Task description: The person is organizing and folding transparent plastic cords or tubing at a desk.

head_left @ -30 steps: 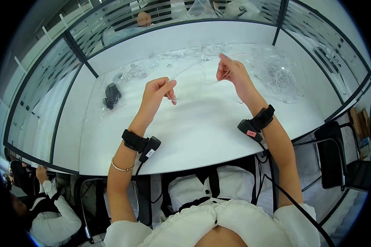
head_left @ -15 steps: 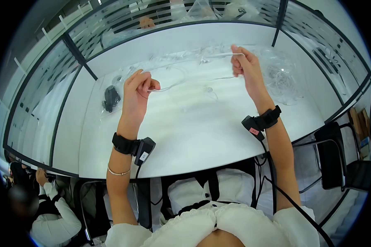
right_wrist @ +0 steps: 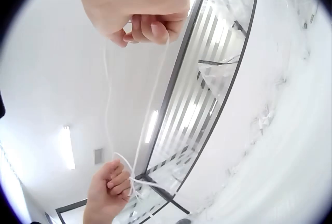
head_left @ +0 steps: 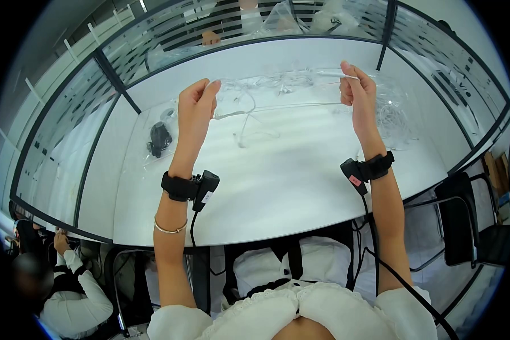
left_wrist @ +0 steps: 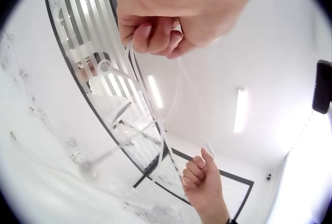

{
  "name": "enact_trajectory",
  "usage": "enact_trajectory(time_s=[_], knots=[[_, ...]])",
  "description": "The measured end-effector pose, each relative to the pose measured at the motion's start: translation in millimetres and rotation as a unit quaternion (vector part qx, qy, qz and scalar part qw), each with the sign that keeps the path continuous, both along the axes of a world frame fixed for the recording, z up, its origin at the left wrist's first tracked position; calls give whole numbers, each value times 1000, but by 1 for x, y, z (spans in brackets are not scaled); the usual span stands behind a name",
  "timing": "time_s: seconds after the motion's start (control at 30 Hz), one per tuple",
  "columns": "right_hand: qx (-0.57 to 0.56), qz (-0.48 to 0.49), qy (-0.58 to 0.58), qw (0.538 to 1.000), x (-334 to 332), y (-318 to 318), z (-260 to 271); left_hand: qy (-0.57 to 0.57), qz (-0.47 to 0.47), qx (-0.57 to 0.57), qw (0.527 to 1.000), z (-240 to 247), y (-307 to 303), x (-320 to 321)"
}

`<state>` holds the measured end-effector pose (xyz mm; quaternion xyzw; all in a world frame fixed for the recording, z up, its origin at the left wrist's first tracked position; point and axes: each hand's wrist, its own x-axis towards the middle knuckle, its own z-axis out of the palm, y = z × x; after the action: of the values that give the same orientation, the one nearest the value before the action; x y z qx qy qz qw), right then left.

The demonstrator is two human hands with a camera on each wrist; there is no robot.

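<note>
White desk (head_left: 277,170) below; left hand (head_left: 195,107) at ten o'clock, right hand (head_left: 357,90) at two, both pinching one thin white cable (head_left: 283,106).

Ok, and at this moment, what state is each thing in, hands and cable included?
left hand: raised, fingers pinching the white cable.
right hand: raised, fingers curled round the same cable.
white cable: stretched between both hands, lifted off the table.
cable pile: tangled, lying on the table's far side.
black item: in a clear bag, lying on the table, untouched.
</note>
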<state>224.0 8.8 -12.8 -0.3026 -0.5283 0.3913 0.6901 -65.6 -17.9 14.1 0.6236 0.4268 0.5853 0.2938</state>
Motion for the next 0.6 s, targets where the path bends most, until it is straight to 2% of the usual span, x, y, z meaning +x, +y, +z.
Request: enact_trajectory(time_s=[0.03, 0.07, 0.13, 0.2, 0.27, 0.37, 0.47, 0.5, 0.6], knots=[[-10, -26, -21, 999, -3, -4, 2, -8, -7, -8, 1000, -1, 3, -1], [14, -1, -35, 999, 2, 2, -4, -33, -20, -21, 999, 1, 3, 1], [-12, -16, -109, 994, 1, 6, -9, -55, -30, -34, 997, 1, 5, 2], [-25, 20, -227, 973, 5, 16, -21, -68, -33, -46, 996, 3, 6, 6], [-66, 70, -348, 932, 3, 22, -30, -80, -55, -57, 994, 5, 10, 7], [-69, 123, -493, 858, -1, 17, -40, -102, -120, -98, 983, 15, 13, 15], [16, 201, -516, 833, -7, 15, -56, -181, -264, -199, 926, 22, 19, 24], [37, 210, -558, 802, -11, 10, -51, -204, -301, -226, 904, 25, 17, 29], [9, 286, -484, 827, -17, -8, -37, -219, -351, -242, 878, 23, 20, 34]])
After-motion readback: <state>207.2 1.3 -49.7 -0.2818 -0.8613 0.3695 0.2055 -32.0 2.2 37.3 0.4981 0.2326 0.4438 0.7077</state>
